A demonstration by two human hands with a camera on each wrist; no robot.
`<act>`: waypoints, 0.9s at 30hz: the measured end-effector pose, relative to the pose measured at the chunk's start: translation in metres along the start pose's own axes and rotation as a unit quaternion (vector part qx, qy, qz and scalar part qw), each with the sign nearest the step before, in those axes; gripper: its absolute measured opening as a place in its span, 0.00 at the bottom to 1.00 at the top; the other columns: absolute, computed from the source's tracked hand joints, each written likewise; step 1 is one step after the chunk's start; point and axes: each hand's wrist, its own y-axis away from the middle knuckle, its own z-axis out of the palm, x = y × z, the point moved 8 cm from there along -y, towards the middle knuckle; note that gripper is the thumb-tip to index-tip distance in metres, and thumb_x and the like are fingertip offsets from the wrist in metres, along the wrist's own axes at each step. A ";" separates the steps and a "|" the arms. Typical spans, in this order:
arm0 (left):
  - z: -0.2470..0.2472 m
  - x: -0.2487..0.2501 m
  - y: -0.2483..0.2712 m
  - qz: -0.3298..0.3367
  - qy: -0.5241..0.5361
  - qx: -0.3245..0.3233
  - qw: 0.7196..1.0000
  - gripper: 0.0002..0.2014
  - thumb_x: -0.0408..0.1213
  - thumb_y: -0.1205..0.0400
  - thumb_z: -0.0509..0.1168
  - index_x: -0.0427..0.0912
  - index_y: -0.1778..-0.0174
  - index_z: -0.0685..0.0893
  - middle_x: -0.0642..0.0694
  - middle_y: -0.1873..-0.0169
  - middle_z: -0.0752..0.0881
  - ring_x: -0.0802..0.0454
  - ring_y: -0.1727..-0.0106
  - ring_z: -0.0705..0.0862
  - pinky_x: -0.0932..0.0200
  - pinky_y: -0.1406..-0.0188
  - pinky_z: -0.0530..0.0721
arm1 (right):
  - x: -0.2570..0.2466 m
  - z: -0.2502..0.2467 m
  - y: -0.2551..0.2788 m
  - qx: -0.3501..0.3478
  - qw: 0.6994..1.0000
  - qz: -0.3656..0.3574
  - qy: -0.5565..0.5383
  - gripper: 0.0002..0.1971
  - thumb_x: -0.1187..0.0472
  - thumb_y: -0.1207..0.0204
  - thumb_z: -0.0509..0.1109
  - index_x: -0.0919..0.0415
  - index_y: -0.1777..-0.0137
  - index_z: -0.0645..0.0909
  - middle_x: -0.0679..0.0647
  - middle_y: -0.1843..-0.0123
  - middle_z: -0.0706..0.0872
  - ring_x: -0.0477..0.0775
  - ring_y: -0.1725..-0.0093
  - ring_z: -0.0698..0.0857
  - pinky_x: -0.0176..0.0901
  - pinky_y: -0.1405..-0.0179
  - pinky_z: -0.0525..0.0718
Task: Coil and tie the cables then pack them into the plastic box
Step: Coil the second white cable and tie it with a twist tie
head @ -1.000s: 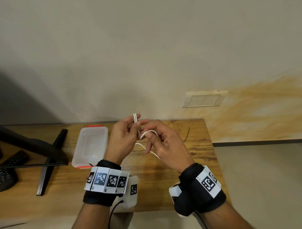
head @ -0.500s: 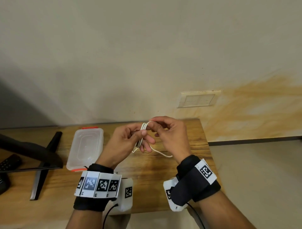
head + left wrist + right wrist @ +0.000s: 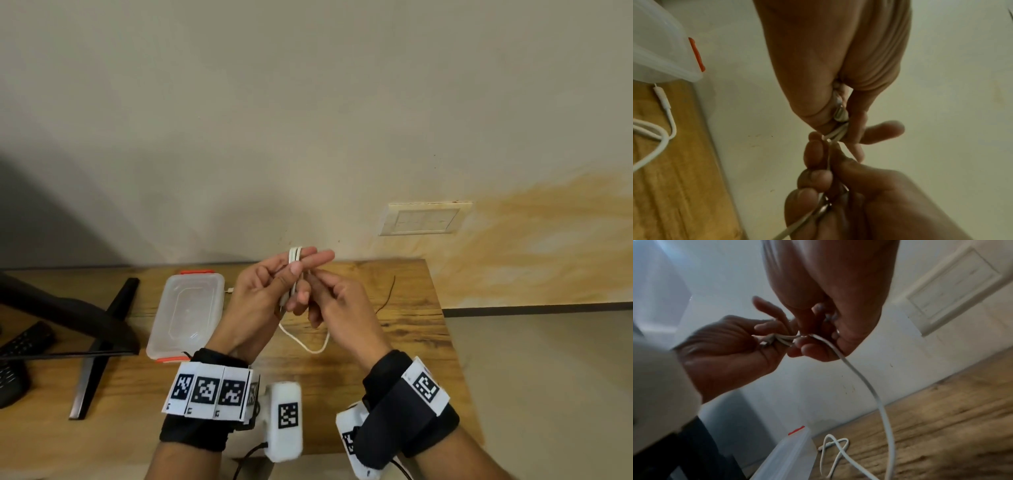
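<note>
Two hands above table (image 3: 394, 342) | left hand (image 3: 260, 301) grips folded white cable (image 3: 295, 260) | right hand (image 3: 342, 308) pinches its strand beside left fingers | plastic box (image 3: 188, 308) left of left hand

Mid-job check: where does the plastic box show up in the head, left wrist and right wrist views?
Head: the plastic box lies on the table, left of centre, beside the left hand.
Left wrist: top-left corner, orange clip facing right.
Right wrist: bottom centre, only a corner showing.
Shared landmark: the box's orange clip, visible in all three.
</note>
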 end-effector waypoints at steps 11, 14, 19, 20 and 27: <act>-0.016 -0.005 -0.004 0.028 -0.228 0.074 0.971 0.18 0.21 0.13 0.58 0.33 0.26 0.75 0.44 0.36 0.87 0.51 0.44 0.91 0.57 0.42 0.88 | -0.004 0.014 0.023 -0.082 0.940 -0.124 0.306 0.08 0.59 0.17 0.63 0.54 0.55 0.83 0.50 0.61 0.88 0.49 0.62 0.85 0.57 0.59 0.85; -0.015 -0.004 -0.003 0.045 -0.393 0.045 0.917 0.16 0.27 0.12 0.59 0.40 0.29 0.79 0.54 0.48 0.91 0.60 0.53 0.91 0.66 0.51 0.88 | -0.014 0.014 0.027 -0.042 0.917 -0.188 0.350 0.06 0.58 0.16 0.66 0.52 0.49 0.85 0.46 0.50 0.89 0.46 0.55 0.84 0.49 0.54 0.85; -0.018 -0.001 -0.003 0.044 -0.400 0.019 0.915 0.11 0.33 0.11 0.59 0.43 0.35 0.83 0.53 0.65 0.90 0.52 0.65 0.89 0.56 0.62 0.85 | -0.038 -0.002 0.033 0.089 0.863 -0.296 0.399 0.05 0.53 0.18 0.73 0.54 0.52 0.86 0.47 0.55 0.87 0.49 0.54 0.81 0.44 0.52 0.82; -0.018 -0.001 -0.002 0.037 -0.397 0.010 0.917 0.11 0.34 0.10 0.59 0.42 0.36 0.83 0.50 0.65 0.90 0.48 0.67 0.89 0.54 0.64 0.85 | -0.040 -0.005 0.033 0.107 0.855 -0.309 0.402 0.07 0.52 0.20 0.75 0.55 0.54 0.85 0.47 0.56 0.85 0.49 0.54 0.80 0.41 0.52 0.80; -0.010 -0.005 0.005 -0.040 -0.312 -0.085 0.945 0.13 0.34 0.10 0.57 0.33 0.45 0.86 0.37 0.63 0.91 0.43 0.71 0.87 0.56 0.66 0.83 | -0.038 -0.019 0.021 0.135 0.887 -0.301 0.322 0.02 0.65 0.22 0.76 0.58 0.53 0.87 0.49 0.54 0.86 0.51 0.51 0.82 0.36 0.51 0.78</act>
